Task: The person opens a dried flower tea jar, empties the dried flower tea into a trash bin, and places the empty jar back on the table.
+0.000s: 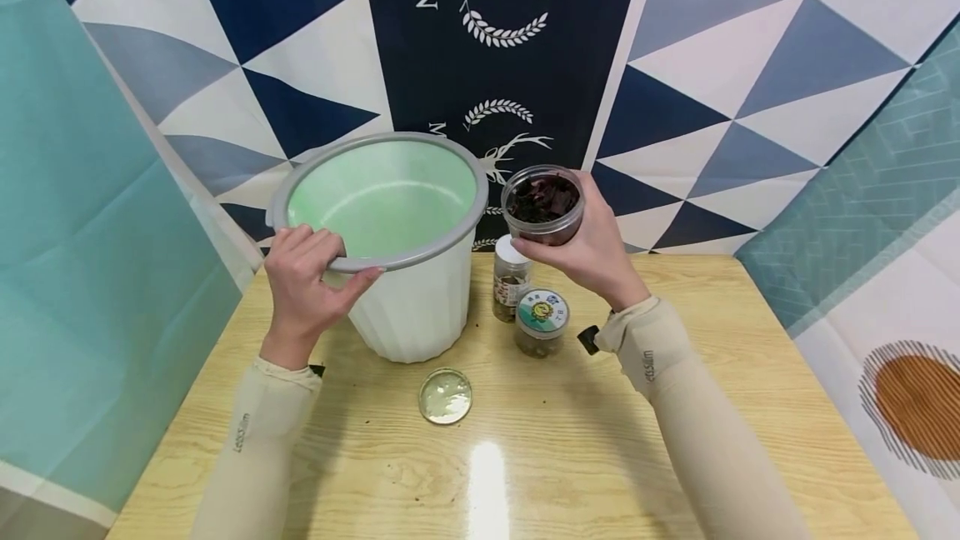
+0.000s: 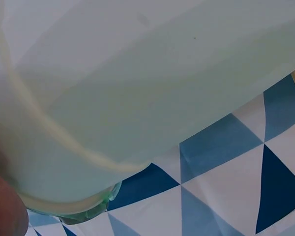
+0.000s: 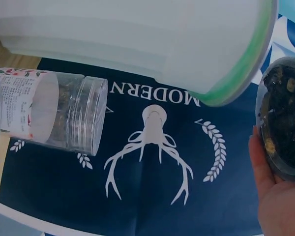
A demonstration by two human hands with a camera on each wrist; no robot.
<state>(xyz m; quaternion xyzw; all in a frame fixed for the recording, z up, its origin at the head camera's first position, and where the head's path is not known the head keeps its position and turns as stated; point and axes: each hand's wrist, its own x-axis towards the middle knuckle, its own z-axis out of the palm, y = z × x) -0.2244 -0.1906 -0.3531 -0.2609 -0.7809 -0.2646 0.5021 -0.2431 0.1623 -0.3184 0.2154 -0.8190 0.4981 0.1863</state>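
My left hand (image 1: 306,277) grips the grey rim of a large white bucket (image 1: 408,311) with a pale green inside, fingers over the edge and thumb along the outer side. To the right of that rim, my right hand (image 1: 596,252) holds up a clear plastic jar (image 1: 553,233), its top uncovered. Dark, dried leaf-like pieces (image 1: 542,197) fill it. In the right wrist view, the jar (image 3: 285,142) shows light brown bits among the dark ones, with fingers beneath it. The bucket wall (image 2: 137,83) fills most of the left wrist view, hiding most of the left hand.
Behind and below the right hand stand a tall clear labelled jar (image 1: 512,286) and a shorter jar (image 1: 540,336) with a printed green and white lid. A round clear lid (image 1: 446,397) lies on the wooden table (image 1: 600,457). Patterned cloth (image 1: 510,65) hangs behind.
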